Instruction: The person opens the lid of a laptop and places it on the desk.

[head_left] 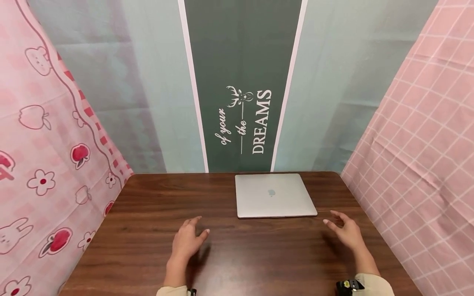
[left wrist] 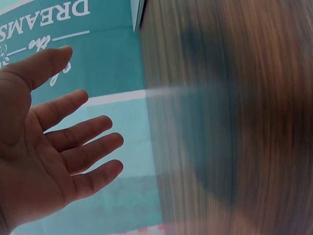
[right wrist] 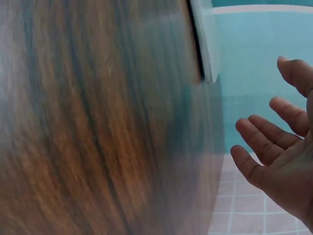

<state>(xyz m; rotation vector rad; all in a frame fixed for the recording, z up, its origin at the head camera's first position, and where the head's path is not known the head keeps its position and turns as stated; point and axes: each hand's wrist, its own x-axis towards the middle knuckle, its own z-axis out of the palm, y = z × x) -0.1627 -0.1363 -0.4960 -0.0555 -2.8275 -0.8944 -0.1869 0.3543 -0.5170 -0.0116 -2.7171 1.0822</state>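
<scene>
Laptop [head_left: 275, 201] first: head cam shows it silver, lid down, logo [head_left: 272, 193] facing up, sitting right of the middle along the far edge of the brown wood surface [head_left: 148, 213], kinda toward the far right corner. The person's left hand [head_left: 185, 239] is over the left half of the surface, well apart from the laptop's near left corner, grip spread with the thumb out toward the middle. The right hand [head_left: 349, 235] is near the laptop's near right corner with a gap between, in toward the surface's right edge, grip spread too, fingers a bit bent. There's a pale sleeve [head_left: 374, 283] on that arm plus a dark strap [head_left: 346, 287] at the wrist. Behind the far edge hangs a greenish backdrop with white lettering [head_left: 263, 122], and there are pink cloths [head_left: 40, 181] past both side edges. Left wrist cam: palm and fingers fanned apart, grip clearly spread, backdrop behind; the surface is a motion-blurred mess on the right. Right wrist cam: same deal, fingers apart and gently curved, with the laptop's corner poking in up top, apart from the fingertips, and the surface smeared here as well.
</scene>
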